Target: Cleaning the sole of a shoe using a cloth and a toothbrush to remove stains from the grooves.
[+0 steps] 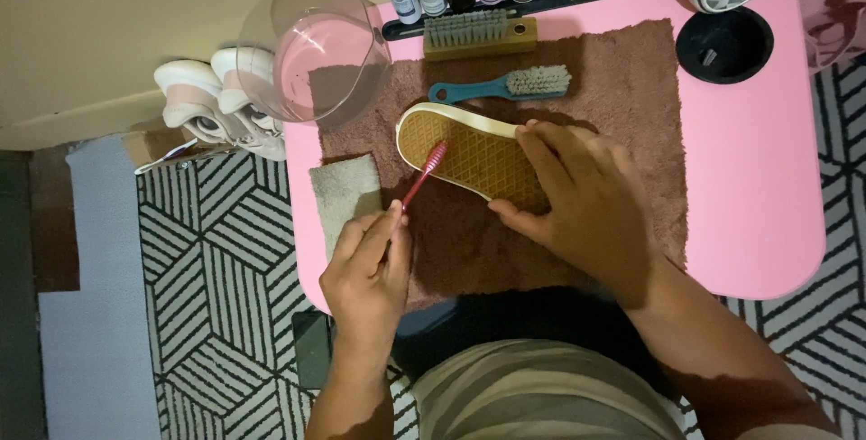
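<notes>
The shoe [460, 156] lies sole up on a brown towel [631, 88] on the pink table [758, 178]. The right hand [577, 196] presses down on the shoe, fingers spread flat. The left hand [365, 273], just beside the shoe, pinches a red toothbrush [424, 174] whose head touches the sole. A teal brush [501, 86] lies just behind the shoe.

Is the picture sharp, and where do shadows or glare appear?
Head view: mostly sharp; the left hand with the red toothbrush looks slightly soft. Dim corners, dark shadow under the forearms at the bottom edge. Soft reflections on the clear bowl.
</notes>
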